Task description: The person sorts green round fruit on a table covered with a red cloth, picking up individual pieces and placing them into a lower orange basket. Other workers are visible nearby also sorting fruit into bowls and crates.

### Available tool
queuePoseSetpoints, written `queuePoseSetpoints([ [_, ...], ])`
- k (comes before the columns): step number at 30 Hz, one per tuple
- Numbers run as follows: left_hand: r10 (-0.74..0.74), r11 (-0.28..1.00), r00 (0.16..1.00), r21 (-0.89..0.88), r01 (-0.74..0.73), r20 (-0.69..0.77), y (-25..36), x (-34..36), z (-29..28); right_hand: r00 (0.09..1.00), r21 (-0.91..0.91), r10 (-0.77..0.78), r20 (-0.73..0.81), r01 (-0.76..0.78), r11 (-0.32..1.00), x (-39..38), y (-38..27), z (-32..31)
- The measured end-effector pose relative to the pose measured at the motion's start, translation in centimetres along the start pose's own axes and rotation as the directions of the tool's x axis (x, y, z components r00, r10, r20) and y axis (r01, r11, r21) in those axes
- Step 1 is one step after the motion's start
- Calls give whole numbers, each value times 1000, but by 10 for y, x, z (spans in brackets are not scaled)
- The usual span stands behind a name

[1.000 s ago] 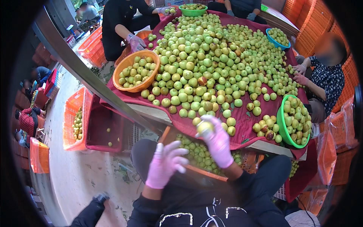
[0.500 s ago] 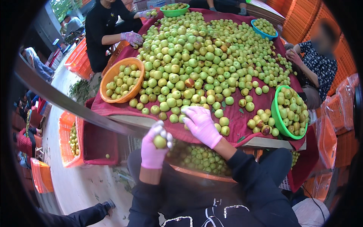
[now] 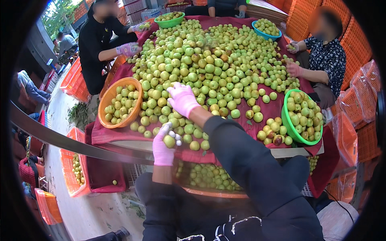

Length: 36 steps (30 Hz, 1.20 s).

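Observation:
My left hand (image 3: pixel 163 150), in a pink glove with pale fingertips, is closed around a green jujube (image 3: pixel 169 141) at the table's near edge. Farther in, my right hand (image 3: pixel 183 98), gloved the same way, rests palm down over the heap of green jujubes (image 3: pixel 193 64). Its fingers are spread and touch the top of the fruit; whether any fruit lies beneath the palm is hidden. The heap covers a dark red cloth (image 3: pixel 245 120) spread on the table. My right sleeve crosses over the cloth's front part.
An orange bowl (image 3: pixel 104 98) of jujubes stands left, a green bowl (image 3: pixel 286 116) right. At the far side are another green bowl (image 3: pixel 171 24) and a blue bowl (image 3: pixel 267 35). Below the table edge sits an orange container (image 3: pixel 217 194) of fruit. Co-workers sit around; orange crates (image 3: pixel 354 44) stack at right.
My right hand has moved left and farther onto the heap. My left hand, still around its jujube, has come closer to the fruit. The right-hand co-worker's hands have parted.

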<state>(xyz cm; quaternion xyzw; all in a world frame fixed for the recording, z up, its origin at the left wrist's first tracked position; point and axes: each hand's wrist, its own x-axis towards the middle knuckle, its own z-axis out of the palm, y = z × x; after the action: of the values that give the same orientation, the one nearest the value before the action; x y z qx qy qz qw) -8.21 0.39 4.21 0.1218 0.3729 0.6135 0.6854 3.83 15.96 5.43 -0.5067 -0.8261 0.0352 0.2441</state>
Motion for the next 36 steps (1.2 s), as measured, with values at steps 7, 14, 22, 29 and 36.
queuePoseSetpoints([
  [7,137,985,981,-125,-120,139,-54,16,-28,898,674,-409,165,200,711,-100,-89,-85],
  [14,-221,945,961,279,169,168,-50,-16,18,740,807,-495,455,-108,581,-126,-254,-32],
  [22,-214,951,945,276,143,248,-47,-18,11,626,909,-741,245,117,400,-147,-234,-45],
  [29,-161,949,952,305,76,261,-52,-7,8,869,745,-360,338,-13,667,-115,-38,-89],
  [36,-214,964,935,214,155,284,-44,-2,23,939,124,253,-234,-229,966,27,91,-61],
])
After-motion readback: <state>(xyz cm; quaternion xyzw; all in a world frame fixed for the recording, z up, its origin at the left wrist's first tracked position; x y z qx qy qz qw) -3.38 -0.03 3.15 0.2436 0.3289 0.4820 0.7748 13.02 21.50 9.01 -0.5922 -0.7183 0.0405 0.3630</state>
